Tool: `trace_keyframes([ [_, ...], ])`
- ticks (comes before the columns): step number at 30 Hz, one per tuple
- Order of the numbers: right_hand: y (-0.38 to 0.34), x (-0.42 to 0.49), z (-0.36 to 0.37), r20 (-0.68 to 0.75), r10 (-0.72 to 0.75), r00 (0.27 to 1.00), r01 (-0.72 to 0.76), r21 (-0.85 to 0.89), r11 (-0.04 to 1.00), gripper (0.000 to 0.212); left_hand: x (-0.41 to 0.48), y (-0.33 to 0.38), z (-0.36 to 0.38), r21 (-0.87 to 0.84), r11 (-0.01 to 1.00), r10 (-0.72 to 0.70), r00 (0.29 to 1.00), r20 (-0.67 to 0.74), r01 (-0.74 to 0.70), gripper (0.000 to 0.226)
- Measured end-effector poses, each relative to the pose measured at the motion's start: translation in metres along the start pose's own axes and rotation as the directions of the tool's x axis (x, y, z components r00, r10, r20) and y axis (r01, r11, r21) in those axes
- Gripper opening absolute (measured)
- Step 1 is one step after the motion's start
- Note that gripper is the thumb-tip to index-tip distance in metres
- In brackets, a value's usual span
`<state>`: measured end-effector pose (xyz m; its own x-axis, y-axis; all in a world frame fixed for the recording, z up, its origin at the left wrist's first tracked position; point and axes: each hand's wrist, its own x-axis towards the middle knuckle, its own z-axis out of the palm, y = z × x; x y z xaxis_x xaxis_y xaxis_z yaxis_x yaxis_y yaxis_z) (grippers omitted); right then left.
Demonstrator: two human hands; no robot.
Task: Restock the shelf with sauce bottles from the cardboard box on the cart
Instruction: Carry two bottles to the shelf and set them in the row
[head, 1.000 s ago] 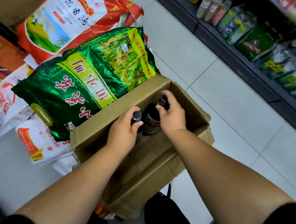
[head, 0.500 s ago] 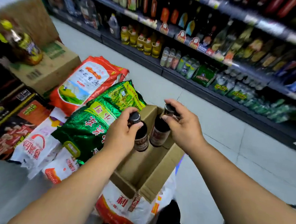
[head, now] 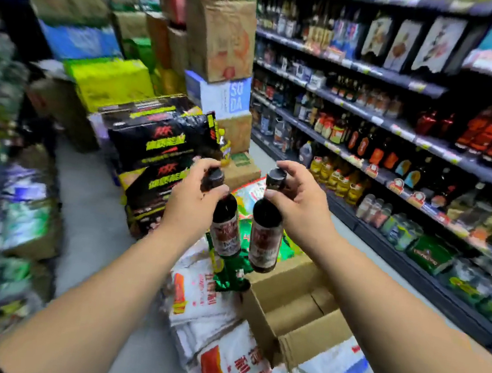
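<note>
I hold two dark sauce bottles with black caps and red-brown labels, both upright in mid-air above the cart. My left hand (head: 191,199) grips the neck of the left bottle (head: 226,229). My right hand (head: 298,205) grips the neck of the right bottle (head: 265,239). The bottles hang side by side, nearly touching. Below them sits the open cardboard box (head: 296,305); I see no bottles in its visible part. The dark shelf (head: 394,128) with rows of sauce and oil bottles runs along the right.
Rice sacks (head: 207,297) lie around the box on the cart. Black and yellow cartons (head: 158,147) and tall stacks of cardboard boxes (head: 220,36) fill the aisle ahead. More goods line the left side, blurred. A strip of grey floor (head: 92,210) runs between.
Both hands have lifted the two bottles out of the box and up to chest height. My view has swung up from the box toward the aisle and shelf.
</note>
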<state>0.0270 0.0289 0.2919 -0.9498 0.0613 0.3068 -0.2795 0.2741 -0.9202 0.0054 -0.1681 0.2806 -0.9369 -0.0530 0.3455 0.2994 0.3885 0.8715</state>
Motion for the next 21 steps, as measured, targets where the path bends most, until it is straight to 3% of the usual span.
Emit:
trace_keyframes([
  [6, -0.067, 0.002, 0.106, 0.242, -0.095, 0.966, 0.057, 0.159, 0.986, 0.045, -0.028, 0.001, -0.119, 0.045, 0.998, -0.023, 0.974, -0.227, 0.034, 0.037],
  [11, -0.111, 0.016, 0.216, 0.357, -0.130, 0.925, 0.064, 0.193, 0.979, 0.042, -0.031, -0.015, -0.226, 0.073, 0.992, -0.071, 0.924, -0.377, 0.106, 0.036],
  [21, -0.161, 0.072, 0.435, 0.452, -0.138, 0.881, -0.028, 0.341, 0.940, 0.040, 0.024, -0.094, -0.418, 0.143, 0.974, -0.107, 0.909, -0.404, 0.178, 0.032],
])
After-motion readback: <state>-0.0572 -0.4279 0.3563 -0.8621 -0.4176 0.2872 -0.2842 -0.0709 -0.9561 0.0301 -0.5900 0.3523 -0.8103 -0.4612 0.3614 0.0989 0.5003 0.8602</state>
